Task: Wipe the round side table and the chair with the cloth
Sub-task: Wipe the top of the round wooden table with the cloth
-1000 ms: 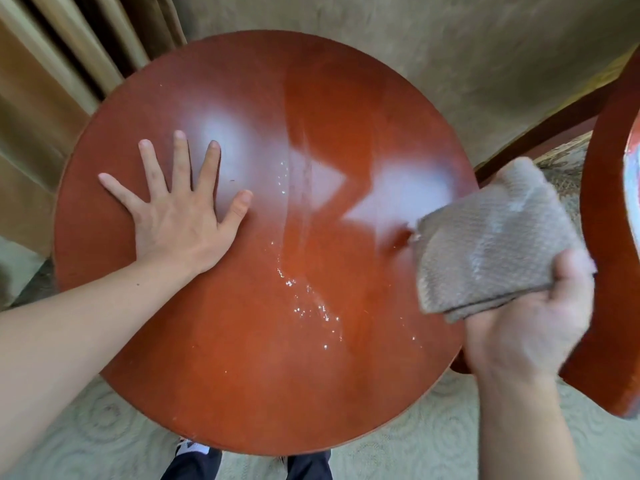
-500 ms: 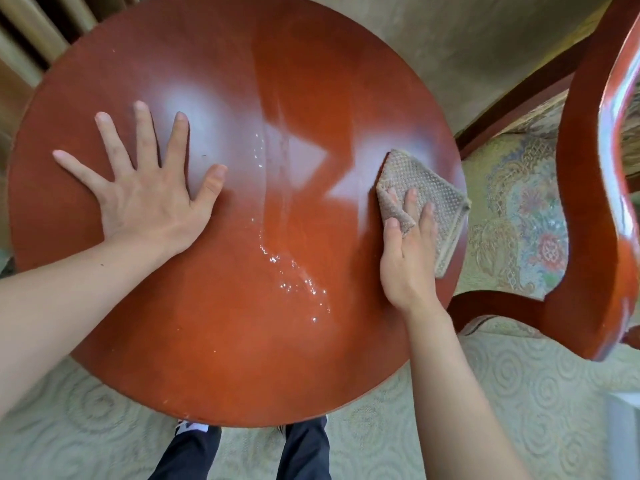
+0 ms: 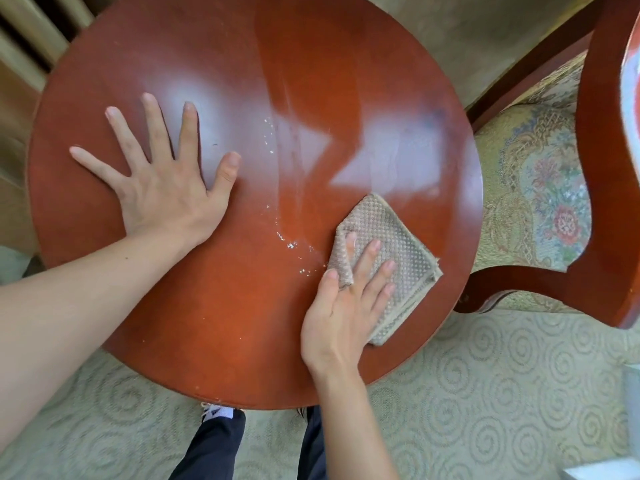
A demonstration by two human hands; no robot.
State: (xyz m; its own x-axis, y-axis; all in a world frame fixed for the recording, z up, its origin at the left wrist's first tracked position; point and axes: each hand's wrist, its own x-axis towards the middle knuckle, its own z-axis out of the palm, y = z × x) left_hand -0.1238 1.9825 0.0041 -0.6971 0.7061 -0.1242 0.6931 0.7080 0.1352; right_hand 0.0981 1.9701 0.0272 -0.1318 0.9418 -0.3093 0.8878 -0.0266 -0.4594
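Note:
The round side table [image 3: 242,323] has a glossy red-brown top with a trail of water drops [image 3: 287,240] near its middle. My left hand [image 3: 166,188] lies flat on the table's left half, fingers spread, holding nothing. My right hand [image 3: 346,303] presses a folded beige waffle cloth [image 3: 391,244] flat on the table's right front part, just right of the drops. The chair [image 3: 609,209] stands to the right, with a red-brown wooden frame and a floral padded seat [image 3: 530,188].
Patterned beige carpet [image 3: 485,393] covers the floor around the table. My legs and a shoe [image 3: 214,441] show under the table's near edge. A wall and skirting run behind the table, with vertical slats [image 3: 31,32] at the top left.
My right hand lowered the cloth from the air onto the table's right side, then slid it toward me along the right front. My left hand stayed flat on the table.

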